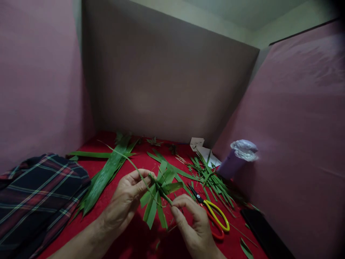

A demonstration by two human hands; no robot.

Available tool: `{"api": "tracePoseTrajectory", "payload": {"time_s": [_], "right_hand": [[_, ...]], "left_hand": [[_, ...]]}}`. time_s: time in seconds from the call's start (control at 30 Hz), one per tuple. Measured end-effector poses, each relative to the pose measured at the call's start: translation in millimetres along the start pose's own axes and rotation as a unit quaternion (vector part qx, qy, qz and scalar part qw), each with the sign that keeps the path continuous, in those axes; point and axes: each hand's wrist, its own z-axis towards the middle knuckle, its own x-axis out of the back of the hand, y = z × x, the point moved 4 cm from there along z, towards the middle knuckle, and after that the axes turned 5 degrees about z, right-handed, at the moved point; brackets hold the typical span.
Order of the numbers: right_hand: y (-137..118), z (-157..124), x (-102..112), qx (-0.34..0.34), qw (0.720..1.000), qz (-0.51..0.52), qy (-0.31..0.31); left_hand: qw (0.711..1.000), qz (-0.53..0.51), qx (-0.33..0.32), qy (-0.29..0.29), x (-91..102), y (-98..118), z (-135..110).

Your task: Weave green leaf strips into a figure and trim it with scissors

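A star-shaped piece of green leaf strips (153,208) is held above the red cloth between both hands. My left hand (126,196) pinches its upper left side, near a long thin leaf strip (121,154) that trails up and to the left. With thumb and forefinger, my right hand (192,225) grips the end of a narrow green strip (165,197) that crosses the star's middle. Scissors (212,212) with one yellow and one red handle lie just beyond the right hand. Parts of the leaf piece behind the left fingers are hidden.
Long broad leaves (109,176) lie at left beside a plaid cloth (40,201). Cut strips (210,176) are heaped at right, near white paper (197,143) and a purple container (231,163) topped with clear plastic. A black flat object (265,233) lies at the right edge.
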Motion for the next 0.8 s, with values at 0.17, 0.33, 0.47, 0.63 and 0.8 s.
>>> {"api": "tracePoseTrajectory", "payload": {"time_s": [0.17, 0.33, 0.47, 0.63, 0.8], "right_hand": [[16.7, -3.0, -7.7, -0.134, 0.977, 0.168, 0.006], [28.5, -5.0, -17.1, -0.226, 0.924, 0.309, -0.004], [32.5, -5.4, -18.5, -0.253, 0.904, 0.344, -0.001], [33.5, -6.1, -17.9, -0.262, 0.893, 0.364, 0.019], [33.4, -7.8, -20.1, -0.266, 0.883, 0.387, 0.031]], "left_hand": [[1.000, 0.009, 0.000, -0.019, -6.2, 1.9, -4.0], [0.999, -0.012, -0.003, -0.031, -8.0, 3.0, -5.0], [1.000, -0.012, -0.005, -0.028, -7.9, 1.4, -4.7], [0.998, -0.003, -0.032, -0.045, -8.7, -1.0, -4.1], [0.997, 0.003, -0.056, -0.052, -6.0, -5.0, -0.9]]}}
